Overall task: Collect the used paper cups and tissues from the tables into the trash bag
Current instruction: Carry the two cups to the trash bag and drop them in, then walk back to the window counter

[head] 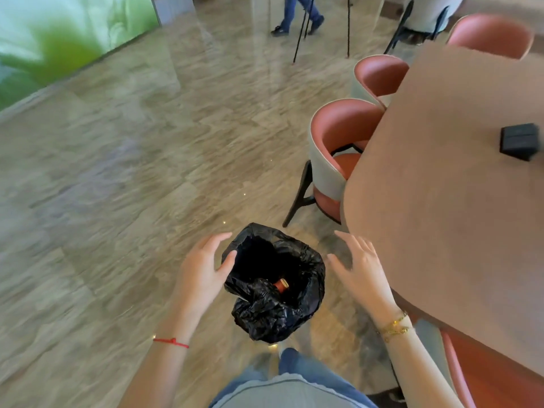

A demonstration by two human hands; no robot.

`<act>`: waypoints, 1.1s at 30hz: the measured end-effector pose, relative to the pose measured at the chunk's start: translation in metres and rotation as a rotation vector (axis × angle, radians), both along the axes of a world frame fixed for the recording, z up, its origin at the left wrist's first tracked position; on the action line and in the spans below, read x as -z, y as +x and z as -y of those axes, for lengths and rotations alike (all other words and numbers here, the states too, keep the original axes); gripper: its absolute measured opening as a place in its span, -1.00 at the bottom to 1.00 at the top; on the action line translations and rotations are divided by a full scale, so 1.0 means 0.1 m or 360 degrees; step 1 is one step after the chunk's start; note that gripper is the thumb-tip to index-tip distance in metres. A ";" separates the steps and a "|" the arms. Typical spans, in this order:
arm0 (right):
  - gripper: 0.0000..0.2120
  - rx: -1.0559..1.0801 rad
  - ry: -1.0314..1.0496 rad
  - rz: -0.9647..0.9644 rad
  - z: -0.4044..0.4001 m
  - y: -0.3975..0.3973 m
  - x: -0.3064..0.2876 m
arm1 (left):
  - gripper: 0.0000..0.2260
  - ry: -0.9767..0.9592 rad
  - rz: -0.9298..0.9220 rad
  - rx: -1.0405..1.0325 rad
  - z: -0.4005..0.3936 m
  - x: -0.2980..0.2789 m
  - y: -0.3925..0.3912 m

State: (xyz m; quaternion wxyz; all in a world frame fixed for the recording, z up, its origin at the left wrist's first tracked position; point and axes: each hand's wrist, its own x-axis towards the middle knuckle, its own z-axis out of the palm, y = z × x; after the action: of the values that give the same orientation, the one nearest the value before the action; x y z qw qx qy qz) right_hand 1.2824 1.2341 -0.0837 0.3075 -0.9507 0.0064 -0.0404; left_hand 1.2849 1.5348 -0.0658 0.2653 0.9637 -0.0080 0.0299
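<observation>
A black trash bag [275,285] stands open-mouthed on the stone floor in front of my legs. Inside it a paper cup [281,285] with a reddish side and pale rim lies on its side. My left hand [203,267] hovers at the bag's left rim with fingers spread, its thumb close to or just touching the plastic. To the right of the bag my right hand [360,270] is held open, fingers apart, clear of the bag and holding nothing. The view is blurred by motion.
A large brown table [447,187] fills the right side, with a small black box [519,141] on it. Pink chairs [338,160] are tucked along its left edge. A person's legs [297,16] walk at the far end. Broad floor lies to the left.
</observation>
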 end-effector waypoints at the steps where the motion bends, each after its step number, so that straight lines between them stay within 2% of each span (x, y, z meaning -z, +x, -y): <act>1: -0.56 0.0050 0.0001 0.0010 0.00 -0.14 -0.02 | -0.66 0.0028 -0.0008 0.0042 -0.01 0.01 -0.05; 9: -0.54 0.0523 -0.0001 0.0067 -0.08 -1.55 -0.19 | -0.68 -0.0079 -0.0018 0.0498 -0.01 0.02 -0.49; 16: -0.55 0.1000 0.0023 0.0104 -0.03 -2.86 -0.30 | -0.65 -0.0106 0.0103 0.1031 0.52 -0.14 -0.96; 25: -0.55 0.1663 0.0011 0.0200 0.27 -4.43 -0.22 | -0.64 -0.0181 0.0012 0.1695 1.85 -0.33 -1.81; 33: -0.56 0.2187 -0.0031 0.0179 0.85 -6.07 -0.27 | -0.60 -0.0179 0.0035 0.2255 3.44 -0.41 -3.08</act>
State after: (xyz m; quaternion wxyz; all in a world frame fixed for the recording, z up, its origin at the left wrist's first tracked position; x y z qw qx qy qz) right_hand 0.6752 1.1486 -0.0571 0.2036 -0.7300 0.5914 -0.2754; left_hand 0.9764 1.1910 -0.0246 0.2702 0.7112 -0.6338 -0.1397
